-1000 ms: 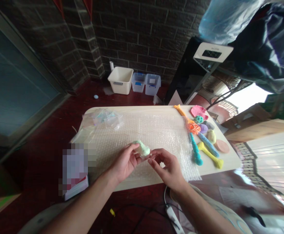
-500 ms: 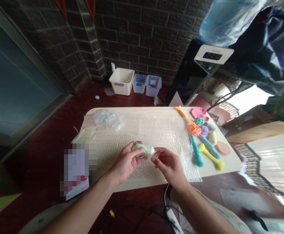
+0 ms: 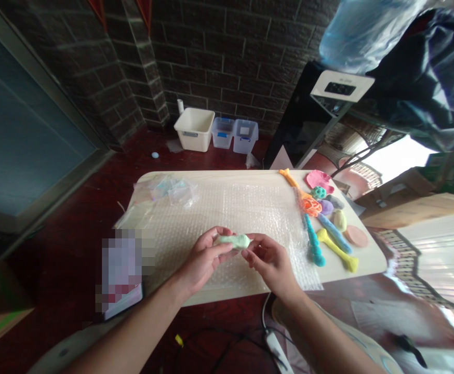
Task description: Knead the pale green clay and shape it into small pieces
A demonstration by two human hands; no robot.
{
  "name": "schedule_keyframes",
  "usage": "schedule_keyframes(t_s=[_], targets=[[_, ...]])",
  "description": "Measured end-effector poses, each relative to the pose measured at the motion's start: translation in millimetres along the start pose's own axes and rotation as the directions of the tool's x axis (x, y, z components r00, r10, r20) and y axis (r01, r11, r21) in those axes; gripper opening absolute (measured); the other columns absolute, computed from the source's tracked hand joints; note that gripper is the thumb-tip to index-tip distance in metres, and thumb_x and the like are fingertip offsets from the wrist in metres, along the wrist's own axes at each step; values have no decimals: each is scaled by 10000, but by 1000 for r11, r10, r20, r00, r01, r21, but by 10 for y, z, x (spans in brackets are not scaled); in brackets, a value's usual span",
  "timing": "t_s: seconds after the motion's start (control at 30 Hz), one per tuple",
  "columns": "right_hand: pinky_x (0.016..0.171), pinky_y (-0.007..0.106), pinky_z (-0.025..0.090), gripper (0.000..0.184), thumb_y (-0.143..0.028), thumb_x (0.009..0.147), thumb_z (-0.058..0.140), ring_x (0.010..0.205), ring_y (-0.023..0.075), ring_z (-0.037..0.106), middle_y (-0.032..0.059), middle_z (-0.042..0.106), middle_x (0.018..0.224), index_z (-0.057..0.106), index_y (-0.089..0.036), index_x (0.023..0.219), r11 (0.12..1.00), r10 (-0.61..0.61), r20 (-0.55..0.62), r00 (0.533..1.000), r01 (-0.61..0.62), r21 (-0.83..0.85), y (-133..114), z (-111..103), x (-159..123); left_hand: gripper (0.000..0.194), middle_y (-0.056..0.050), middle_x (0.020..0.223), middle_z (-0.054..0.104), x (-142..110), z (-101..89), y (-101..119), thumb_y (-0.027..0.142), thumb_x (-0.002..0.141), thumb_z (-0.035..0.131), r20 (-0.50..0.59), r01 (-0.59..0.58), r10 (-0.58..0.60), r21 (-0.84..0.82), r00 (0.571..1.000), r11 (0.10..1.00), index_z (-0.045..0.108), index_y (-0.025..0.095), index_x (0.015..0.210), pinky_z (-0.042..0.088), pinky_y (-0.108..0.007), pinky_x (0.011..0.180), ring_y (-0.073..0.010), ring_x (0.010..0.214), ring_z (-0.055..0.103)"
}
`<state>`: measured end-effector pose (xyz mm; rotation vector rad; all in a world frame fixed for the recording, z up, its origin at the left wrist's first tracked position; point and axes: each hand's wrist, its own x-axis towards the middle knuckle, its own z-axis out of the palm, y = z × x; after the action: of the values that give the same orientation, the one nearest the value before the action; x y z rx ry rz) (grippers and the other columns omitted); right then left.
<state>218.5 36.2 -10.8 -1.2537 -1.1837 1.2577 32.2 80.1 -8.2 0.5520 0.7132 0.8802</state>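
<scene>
A pale green piece of modelling clay [image 3: 241, 241], long and lumpy, is held above the bubble wrap [image 3: 246, 208] at the table's middle. My left hand [image 3: 203, 254] is closed around its left part, thumb laid along the near side. At the clay's right end, the fingers and thumb of my right hand [image 3: 270, 259] pinch its narrow tip. To the right lie shaped clay pieces: a teal stick [image 3: 314, 241], a yellow bone shape [image 3: 339, 251], a blue stick [image 3: 334, 234] and an orange lump [image 3: 310, 205].
Clear plastic packets [image 3: 174, 191] rest at the table's far left. More clay, including a pink piece [image 3: 319, 180] and a flat peach disc [image 3: 356, 236], sits along the right edge. Bins [image 3: 195, 140] stand on the floor by the wall. A power strip [image 3: 278, 353] lies below the near edge.
The green clay has turned slightly in my fingers and shifted a little to the right. Its right end now shows a narrower tip at my right fingers.
</scene>
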Motion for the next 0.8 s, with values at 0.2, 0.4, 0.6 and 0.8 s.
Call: schedule_keyframes(t_s=[0.2, 0.4, 0.6, 0.8], targets=[[560, 255, 412, 372, -418, 856, 821, 592, 117, 532, -19, 621, 715, 690, -189, 1117, 999, 18, 12, 1000, -18, 39, -5, 9, 10, 268, -85, 1151, 691, -5, -8, -1, 117, 801, 798, 26, -3, 3, 11, 1000, 1000, 628, 163, 1003, 532, -379, 1011, -229, 1103, 675], [535, 249, 363, 404, -442, 833, 839, 557, 107, 490, -34, 597, 664, 685, -168, 1085, 996, 69, 38, 997, -71, 57, 21, -14, 14, 271, -71, 1153, 687, -20, -34, -16, 116, 812, 789, 18, 1, -3, 96, 1000, 995, 657, 168, 1043, 509, -302, 956, -201, 1093, 654], [560, 267, 384, 334, -436, 881, 799, 590, 123, 508, -28, 596, 684, 691, -190, 1080, 998, -5, 5, 1000, 6, -59, 26, -31, -25, 294, -63, 1126, 692, -27, -20, -8, 126, 798, 812, 29, 5, -8, 101, 1000, 995, 677, 170, 1056, 515, -323, 973, -205, 1082, 662], [569, 271, 407, 288, -412, 896, 790, 594, 126, 500, -35, 573, 685, 716, -224, 1101, 996, -72, -34, 997, 71, -47, 28, -16, -36, 293, -88, 1096, 715, -19, -6, 9, 119, 802, 807, 28, 65, -66, 33, 997, 997, 666, 154, 1056, 557, -390, 973, -226, 1043, 693]])
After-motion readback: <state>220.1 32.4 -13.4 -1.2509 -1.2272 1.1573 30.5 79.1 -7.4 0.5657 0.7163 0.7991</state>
